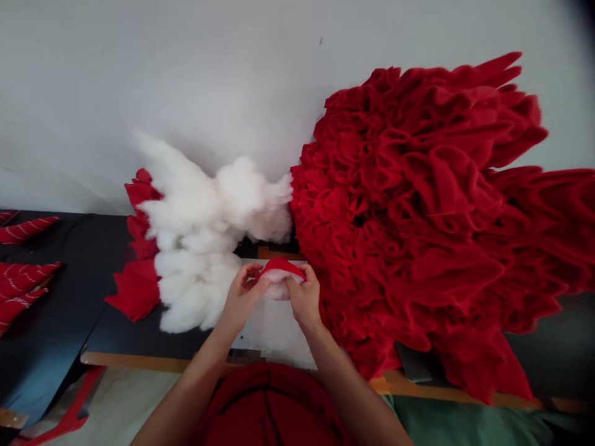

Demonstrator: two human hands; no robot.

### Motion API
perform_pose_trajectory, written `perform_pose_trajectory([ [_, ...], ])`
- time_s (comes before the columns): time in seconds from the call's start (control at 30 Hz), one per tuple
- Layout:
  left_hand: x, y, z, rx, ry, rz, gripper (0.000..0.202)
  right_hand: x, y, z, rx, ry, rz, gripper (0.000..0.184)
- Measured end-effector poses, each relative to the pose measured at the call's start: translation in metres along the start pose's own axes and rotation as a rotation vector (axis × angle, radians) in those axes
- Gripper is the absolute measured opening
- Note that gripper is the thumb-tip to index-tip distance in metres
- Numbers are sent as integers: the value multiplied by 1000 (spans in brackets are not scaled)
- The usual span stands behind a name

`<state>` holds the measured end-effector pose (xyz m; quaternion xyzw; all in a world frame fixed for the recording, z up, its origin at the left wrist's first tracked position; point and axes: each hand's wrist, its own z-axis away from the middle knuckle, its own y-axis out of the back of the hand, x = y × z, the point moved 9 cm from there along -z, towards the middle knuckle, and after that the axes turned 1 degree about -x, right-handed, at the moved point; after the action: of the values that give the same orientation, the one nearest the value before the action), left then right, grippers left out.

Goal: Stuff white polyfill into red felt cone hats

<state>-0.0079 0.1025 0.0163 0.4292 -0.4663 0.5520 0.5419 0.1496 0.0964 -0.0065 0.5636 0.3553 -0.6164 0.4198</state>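
Both hands hold a small red fabric piece [282, 266] with white stuffing [277, 290] showing at its near opening. My left hand [244, 290] pinches its left edge, fingers curled at the far side. My right hand [304, 292] grips the right edge, with the thumb pressed against the stuffing. The piece is held above a pale board [274, 328] on the dark table. Left of my hands lies a fluffy heap of white stuffing [195, 248]. A large pile of red fabric pieces [409, 235] rises on the right.
Several crumpled red pieces [137, 288] lie left of the stuffing. Farther left, red cones with white stripes [28, 279] rest on the black tabletop [56, 322]. A pale wall [209, 74] stands behind. The table's wooden front edge [139, 362] runs before me.
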Motion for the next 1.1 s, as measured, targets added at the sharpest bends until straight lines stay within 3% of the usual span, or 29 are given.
perform_pose_trajectory([
  [0.13,3,28,-4,341,-140,-266,18,-7,-17,11,-81,44,34,13],
  [0.2,6,34,-4,429,-182,-325,19,-5,-17,11,-67,40,50,13],
  [0.27,6,30,-4,358,-179,-248,18,-1,-11,7,-21,15,49,14],
  [0.4,-5,9,4,100,-30,164,30,9,2,-2,57,-32,5,16],
  [0.47,-13,8,9,114,46,282,34,11,3,-1,70,-42,-4,17],
  [0.53,-19,13,9,195,58,264,31,11,-1,3,66,-44,-13,17],
  [0.6,-19,22,6,280,5,129,22,10,-8,8,18,-50,-49,19],
  [0.7,-9,36,2,369,-133,-120,16,10,-23,12,-176,-89,-165,26],
  [0.77,0,39,2,361,-223,-223,17,11,-29,12,-290,-112,-195,31],
  [0.83,6,37,3,325,-261,-250,14,12,-23,7,-276,-85,-131,27],
  [0.97,-8,27,5,242,-75,51,24,10,-3,1,-70,10,29,18],
  [1.1,-32,15,10,242,124,257,37,10,-9,11,-78,40,9,16],
])
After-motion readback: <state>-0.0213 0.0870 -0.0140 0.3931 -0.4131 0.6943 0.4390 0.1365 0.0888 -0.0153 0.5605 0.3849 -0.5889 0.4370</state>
